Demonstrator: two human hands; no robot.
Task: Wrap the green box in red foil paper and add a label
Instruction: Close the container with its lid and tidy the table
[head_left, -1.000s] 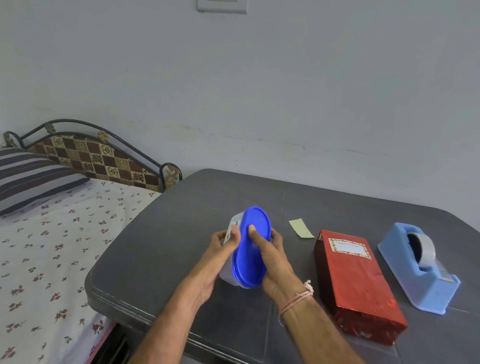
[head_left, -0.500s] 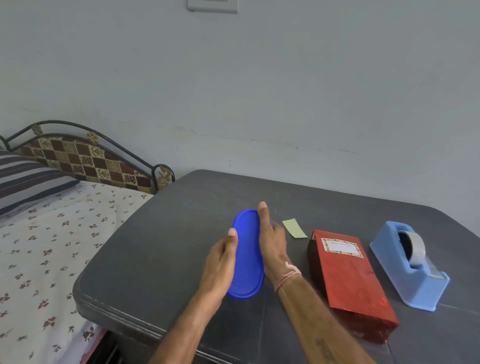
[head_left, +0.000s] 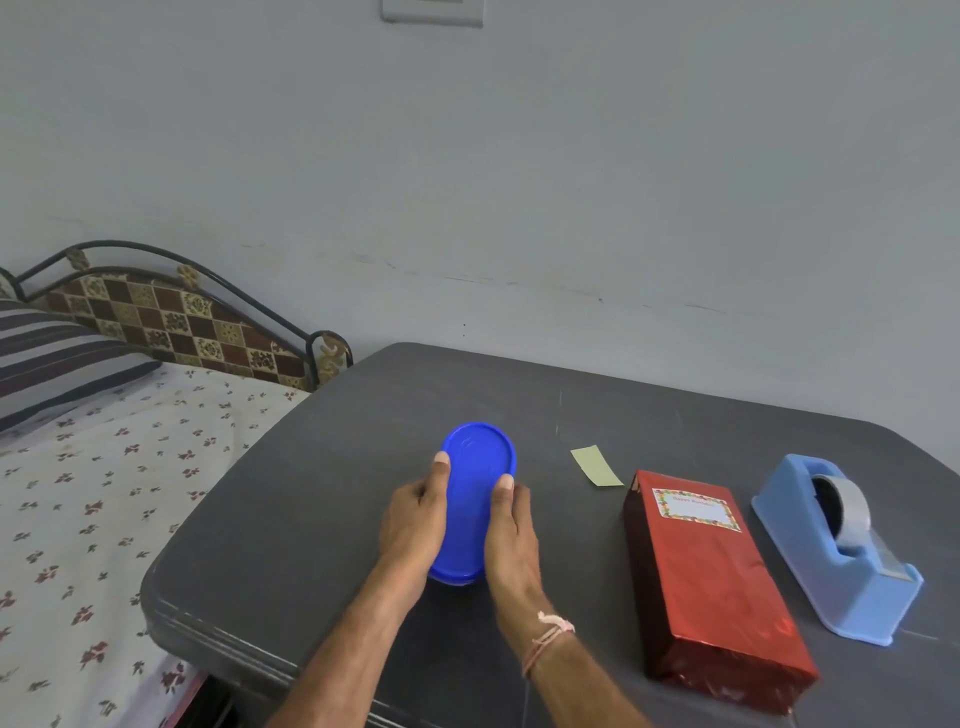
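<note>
A blue tub is gripped on the surface by the left hand and the right hand. A red wrapped box is laid beside a tape holder.

The person is wearing a thin thread band of pinkish-orange strands, tied with a pale knot, at the wrist of the right hand. Both forearms are showing bare, and the fingers are ending in short nails.
</note>
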